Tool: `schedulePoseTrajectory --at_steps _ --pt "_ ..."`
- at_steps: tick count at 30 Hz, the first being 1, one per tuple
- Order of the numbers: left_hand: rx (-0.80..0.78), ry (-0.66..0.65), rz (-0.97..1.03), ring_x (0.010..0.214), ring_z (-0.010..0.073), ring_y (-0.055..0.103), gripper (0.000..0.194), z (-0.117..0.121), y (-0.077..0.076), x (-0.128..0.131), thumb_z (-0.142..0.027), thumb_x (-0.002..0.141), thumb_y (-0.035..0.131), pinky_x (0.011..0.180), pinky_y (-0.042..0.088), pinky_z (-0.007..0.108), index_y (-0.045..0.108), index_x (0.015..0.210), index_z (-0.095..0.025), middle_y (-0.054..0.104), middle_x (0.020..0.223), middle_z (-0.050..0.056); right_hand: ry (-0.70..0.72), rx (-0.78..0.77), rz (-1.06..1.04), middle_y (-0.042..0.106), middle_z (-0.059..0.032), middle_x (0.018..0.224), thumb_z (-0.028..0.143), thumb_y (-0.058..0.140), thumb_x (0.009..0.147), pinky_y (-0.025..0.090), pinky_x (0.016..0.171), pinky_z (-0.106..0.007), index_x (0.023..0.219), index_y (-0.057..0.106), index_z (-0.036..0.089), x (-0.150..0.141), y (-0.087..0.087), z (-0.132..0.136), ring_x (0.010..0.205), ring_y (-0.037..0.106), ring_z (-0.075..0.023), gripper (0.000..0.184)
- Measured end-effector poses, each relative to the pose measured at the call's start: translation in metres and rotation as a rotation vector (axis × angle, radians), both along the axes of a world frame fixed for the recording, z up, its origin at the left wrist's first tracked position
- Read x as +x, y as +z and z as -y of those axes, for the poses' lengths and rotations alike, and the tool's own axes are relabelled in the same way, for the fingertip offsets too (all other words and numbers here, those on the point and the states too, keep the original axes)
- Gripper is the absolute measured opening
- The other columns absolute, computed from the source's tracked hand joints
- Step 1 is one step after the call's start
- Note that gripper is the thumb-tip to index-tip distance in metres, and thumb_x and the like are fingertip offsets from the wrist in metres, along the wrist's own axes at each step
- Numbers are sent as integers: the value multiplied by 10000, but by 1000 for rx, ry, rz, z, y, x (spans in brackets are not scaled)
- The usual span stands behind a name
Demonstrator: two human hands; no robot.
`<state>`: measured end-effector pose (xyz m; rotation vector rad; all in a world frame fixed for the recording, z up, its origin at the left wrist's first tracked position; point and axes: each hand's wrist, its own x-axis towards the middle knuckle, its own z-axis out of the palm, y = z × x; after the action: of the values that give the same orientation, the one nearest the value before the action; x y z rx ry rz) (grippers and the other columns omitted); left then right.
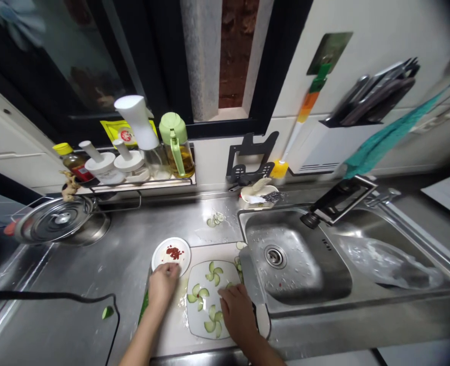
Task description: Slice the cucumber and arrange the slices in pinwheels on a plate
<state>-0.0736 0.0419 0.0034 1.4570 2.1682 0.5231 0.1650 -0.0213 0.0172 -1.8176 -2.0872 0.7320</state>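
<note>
A white plate with a dark rim (194,325) lies on a pale cutting board (171,343). On it, thin green-edged slices, apparently cucumber (214,274), form pinwheel shapes; the left one has a red bit at its centre. My right hand (239,311) rests at the plate's right side, fingers partly bent and slightly apart, covering some slices. At the near edge of a small round white plate (156,254), my left hand (163,284) has its fingertips pinched together; whatever is between them is too small to make out. Small red pieces (174,252) lie on that round plate.
A steel sink (301,264) with a faucet (324,203) is at the right. A lidded pot (62,221) stands at left, below a rack with an oil jug (177,147). A cucumber end (107,312) and a black cable (76,296) lie on the left counter.
</note>
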Motion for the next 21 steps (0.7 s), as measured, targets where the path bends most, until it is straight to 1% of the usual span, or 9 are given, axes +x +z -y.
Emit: schedulePoseTrajectory --at_steps 3,5,8,10,13,16,21 --pt "89 -141 123 787 193 649 269 5 0 25 -383 804 517 757 460 268 700 736 -198 731 836 61 -18 -10 5 666 -40 948 110 498 848 363 857 -329 985 696 212 4 0 -5 975 495 -232 262" --pt "125 -244 201 757 179 643 236 5 -1 43 -337 797 527 738 468 262 699 729 -191 727 820 56 -31 -10 8 666 -43 956 114 494 851 365 857 -332 981 696 213 5 0 -10 985 496 -235 260" --pt "123 -357 257 709 152 622 191 1 -1 66 -253 783 527 695 454 236 686 697 -190 699 741 30 -39 -5 14 662 -50 939 110 496 845 360 872 -341 983 697 207 6 0 -17 989 494 -241 263" --pt "94 -411 258 676 139 598 179 -2 -2 75 -221 772 527 662 435 223 670 671 -186 662 684 16 -39 6 8 656 -53 931 108 495 842 359 874 -341 987 695 202 5 0 -22 982 492 -240 264" --pt "62 -463 257 654 130 573 177 -5 -4 81 -202 768 519 636 410 216 645 646 -181 628 659 8 -31 23 -2 645 -52 916 103 494 833 357 871 -338 975 688 202 4 0 -28 968 489 -234 261" --pt "60 -492 257 644 126 558 176 -6 -8 82 -191 764 513 625 394 214 617 621 -181 606 642 2 -18 29 4 634 -55 903 83 481 817 354 859 -340 974 682 204 0 -2 -32 955 485 -235 282" --pt "56 -503 238 640 125 539 171 -9 -10 81 -176 750 508 619 377 212 588 599 -182 576 631 -1 0 43 33 627 -58 916 93 464 825 338 846 -353 1062 657 219 -4 -9 -36 938 484 -234 330"
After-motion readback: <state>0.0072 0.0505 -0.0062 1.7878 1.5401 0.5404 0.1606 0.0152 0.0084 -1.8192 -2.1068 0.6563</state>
